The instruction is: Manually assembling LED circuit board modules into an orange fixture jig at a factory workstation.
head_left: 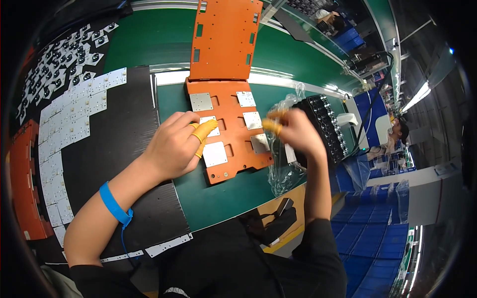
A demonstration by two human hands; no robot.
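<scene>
An orange fixture [233,141] lies in front of me with its orange lid [223,44] raised behind it. Square white and silvery boards sit on it in two columns. My left hand [174,141], with yellow finger covers and a blue wrist strap, has its fingers pressed together on the middle board [211,128] of the left column, partly covering it. To the right, my right hand [295,130] is held above the fixture's right edge, beside the middle board [252,120] of the right column. Its yellow-covered fingertips are drawn together and slightly blurred; anything between them is hidden.
White boards [74,107] line a black mat [114,129] at the left, with several black-lensed boards [79,54] beyond. Right of the fixture stand clear plastic wrap [280,174] and a black tray [323,124] of shiny round parts. Another orange fixture [27,184] sits far left.
</scene>
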